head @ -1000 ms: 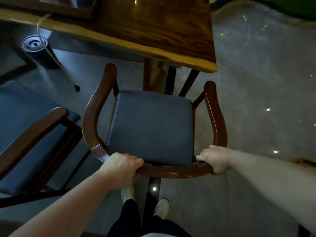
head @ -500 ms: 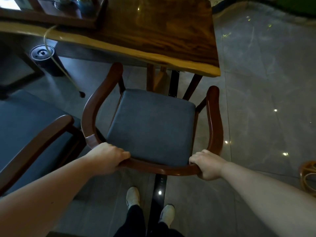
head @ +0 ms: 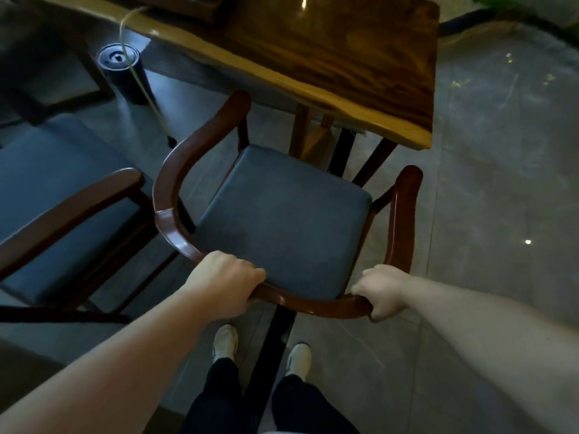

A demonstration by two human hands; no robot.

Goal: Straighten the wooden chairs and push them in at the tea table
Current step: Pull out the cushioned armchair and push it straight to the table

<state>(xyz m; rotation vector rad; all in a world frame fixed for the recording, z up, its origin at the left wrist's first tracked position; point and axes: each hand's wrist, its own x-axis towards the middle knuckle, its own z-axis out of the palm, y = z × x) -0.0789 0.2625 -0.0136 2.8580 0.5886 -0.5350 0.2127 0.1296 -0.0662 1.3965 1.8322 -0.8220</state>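
A: Where is the chair (head: 282, 220)?

B: Right in front of the person, facing the bench (head: 344, 48). Its front sits near the bench edge, but the seat is not under it yet.

A: What are the hands doing?

B: Both are curled tight around the curved back rail. The left hand (head: 227, 283) grips the left part of the rail and the right hand (head: 380, 291) grips the right part.

A: Why one on each side?

B: I think it helps to steer. With two grips, the chair can turn a bit or go straight (one hand alone might make it swing).

A: Is it straight?

B: It looks a little turned next to the bench edge, so it may need a small twist before a push.

A: Anything in the way?

B: The bench legs (head: 341, 151) stand just past the seat. The chair could bump them.

A: Any more chairs?

B: Yes, a second chair (head: 62, 198) sits just beside it on the left, also not pushed in.
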